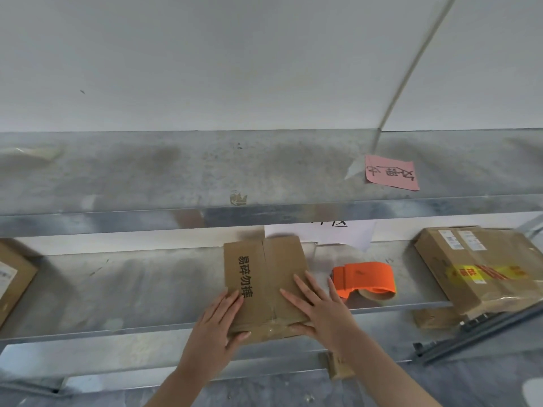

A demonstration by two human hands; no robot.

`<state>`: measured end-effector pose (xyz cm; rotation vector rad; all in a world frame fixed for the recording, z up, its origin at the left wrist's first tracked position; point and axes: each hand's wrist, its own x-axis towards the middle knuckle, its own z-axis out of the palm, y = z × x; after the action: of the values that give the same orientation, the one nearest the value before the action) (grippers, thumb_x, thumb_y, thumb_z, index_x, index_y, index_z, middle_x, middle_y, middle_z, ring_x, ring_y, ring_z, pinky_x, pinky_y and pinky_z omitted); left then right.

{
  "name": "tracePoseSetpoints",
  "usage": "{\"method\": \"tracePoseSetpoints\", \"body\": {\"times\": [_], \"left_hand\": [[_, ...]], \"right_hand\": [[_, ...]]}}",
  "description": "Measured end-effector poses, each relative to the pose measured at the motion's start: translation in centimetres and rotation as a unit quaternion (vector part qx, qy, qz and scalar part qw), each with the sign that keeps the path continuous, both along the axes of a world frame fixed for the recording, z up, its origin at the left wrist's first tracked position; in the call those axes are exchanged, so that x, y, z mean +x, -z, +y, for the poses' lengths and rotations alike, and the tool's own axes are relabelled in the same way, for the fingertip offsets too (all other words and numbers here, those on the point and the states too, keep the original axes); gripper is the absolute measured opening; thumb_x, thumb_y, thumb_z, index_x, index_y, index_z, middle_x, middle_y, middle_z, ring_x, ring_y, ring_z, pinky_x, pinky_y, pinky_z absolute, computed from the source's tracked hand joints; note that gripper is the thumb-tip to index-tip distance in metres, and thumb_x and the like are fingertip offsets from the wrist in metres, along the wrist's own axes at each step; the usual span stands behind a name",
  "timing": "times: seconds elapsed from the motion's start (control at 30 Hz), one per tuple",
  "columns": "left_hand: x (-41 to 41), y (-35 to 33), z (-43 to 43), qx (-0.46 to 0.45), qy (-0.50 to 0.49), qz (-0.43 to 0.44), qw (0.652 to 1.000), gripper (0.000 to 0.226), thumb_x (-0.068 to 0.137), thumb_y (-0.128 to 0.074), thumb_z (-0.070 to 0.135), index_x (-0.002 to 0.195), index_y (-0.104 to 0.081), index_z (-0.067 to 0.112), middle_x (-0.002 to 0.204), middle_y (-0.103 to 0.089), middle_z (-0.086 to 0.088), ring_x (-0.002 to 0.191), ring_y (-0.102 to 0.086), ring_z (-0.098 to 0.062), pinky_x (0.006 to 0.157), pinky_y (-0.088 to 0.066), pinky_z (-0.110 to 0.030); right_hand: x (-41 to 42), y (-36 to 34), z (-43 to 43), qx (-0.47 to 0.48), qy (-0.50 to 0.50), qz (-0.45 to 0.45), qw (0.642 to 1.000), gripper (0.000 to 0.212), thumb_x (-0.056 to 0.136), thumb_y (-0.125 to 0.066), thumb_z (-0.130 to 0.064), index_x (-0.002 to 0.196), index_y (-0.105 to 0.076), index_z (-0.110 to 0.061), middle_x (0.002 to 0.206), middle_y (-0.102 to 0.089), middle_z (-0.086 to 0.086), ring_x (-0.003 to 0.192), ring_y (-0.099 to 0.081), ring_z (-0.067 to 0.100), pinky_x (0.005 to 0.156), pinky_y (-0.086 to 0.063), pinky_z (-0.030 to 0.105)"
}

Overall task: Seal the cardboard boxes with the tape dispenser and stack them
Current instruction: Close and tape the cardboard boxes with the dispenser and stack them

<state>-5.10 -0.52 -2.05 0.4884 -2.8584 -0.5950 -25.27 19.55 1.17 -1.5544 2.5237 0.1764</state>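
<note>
A small brown cardboard box with black printed characters lies on the metal shelf, its flaps closed with a seam down the middle. My left hand lies flat on its near left corner, thumb at the front edge. My right hand presses flat on its right flap with straight fingers, thumb along the taped front edge. The orange tape dispenser sits on the shelf just right of the box, untouched.
A larger taped box with a yellow-red label sits at the shelf's right end. Another box shows at the left edge. An upper metal shelf carries a pink note. White paper hangs behind.
</note>
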Motion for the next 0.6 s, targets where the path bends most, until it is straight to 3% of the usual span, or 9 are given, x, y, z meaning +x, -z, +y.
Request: {"method": "tracePoseSetpoints", "body": {"times": [0.07,0.13,0.2,0.23,0.33,0.43,0.6], "left_hand": [[-0.3,-0.4,-0.7,0.039,0.013,-0.008,0.999,0.079,0.085,-0.035,0.072,0.151,-0.019,0.032,0.156,-0.009,0.025,0.143,-0.01,0.003,0.116,-0.022,-0.027],[-0.5,-0.7,-1.1,0.088,0.01,-0.016,0.996,0.084,0.079,-0.042,0.073,0.15,-0.016,0.037,0.153,-0.005,0.031,0.141,-0.01,0.008,0.116,-0.017,-0.023],[-0.7,-0.9,-1.2,0.124,0.0,-0.013,0.992,0.083,0.076,-0.05,0.071,0.147,-0.02,0.042,0.152,-0.008,0.033,0.14,-0.013,0.009,0.117,-0.02,-0.025],[-0.7,-0.9,-1.2,0.135,-0.005,-0.011,0.991,0.081,0.075,-0.055,0.068,0.146,-0.022,0.044,0.152,-0.011,0.033,0.139,-0.015,0.009,0.117,-0.022,-0.026],[-0.8,-0.8,-1.3,0.159,-0.018,-0.011,0.987,0.078,0.075,-0.066,0.057,0.142,-0.026,0.048,0.15,-0.015,0.036,0.138,-0.016,0.013,0.116,-0.026,-0.026],[-1.5,-1.4,-1.3,0.186,-0.035,-0.017,0.982,0.079,0.075,-0.073,0.045,0.142,-0.031,0.045,0.149,-0.019,0.035,0.137,-0.019,0.014,0.116,-0.028,-0.027],[-2.6,-1.9,-1.1,0.194,-0.06,-0.04,0.978,0.082,0.075,-0.08,0.026,0.139,-0.032,0.046,0.148,-0.023,0.031,0.138,-0.026,0.003,0.117,-0.027,-0.031]], "right_hand": [[-1.9,-0.7,1.1,-0.044,-0.005,-0.007,0.999,0.078,0.089,-0.017,-0.076,0.154,-0.02,-0.033,0.155,-0.034,0.004,0.143,-0.03,0.03,0.106,-0.037,0.058],[-5.1,-1.4,3.0,-0.109,0.044,-0.016,0.993,0.091,0.082,-0.021,-0.085,0.154,-0.016,-0.03,0.161,-0.015,-0.001,0.149,-0.005,0.026,0.116,-0.022,0.057],[-8.9,-2.0,5.8,-0.092,0.128,-0.035,0.987,0.101,0.071,-0.036,-0.088,0.153,-0.006,-0.036,0.16,0.005,-0.012,0.147,0.014,0.019,0.119,-0.006,0.052],[-10.7,-2.0,7.1,-0.064,0.156,-0.04,0.985,0.105,0.068,-0.046,-0.085,0.151,-0.001,-0.04,0.157,0.009,-0.017,0.147,0.017,0.019,0.119,-0.004,0.051],[-14.3,-1.6,9.6,0.001,0.185,-0.095,0.978,0.117,0.062,-0.067,-0.074,0.153,-0.005,-0.034,0.162,-0.003,-0.007,0.151,-0.003,0.024,0.118,-0.019,0.046],[-16.4,-1.3,10.1,-0.028,0.18,-0.13,0.975,0.124,0.047,-0.049,-0.093,0.148,-0.03,-0.024,0.149,-0.038,0.0,0.138,-0.037,0.02,0.113,-0.031,0.032],[-16.8,-0.2,10.5,-0.08,0.194,-0.191,0.959,0.097,0.056,-0.07,-0.077,0.139,-0.038,-0.039,0.135,-0.049,-0.005,0.127,-0.046,0.018,0.105,-0.034,0.026]]}}
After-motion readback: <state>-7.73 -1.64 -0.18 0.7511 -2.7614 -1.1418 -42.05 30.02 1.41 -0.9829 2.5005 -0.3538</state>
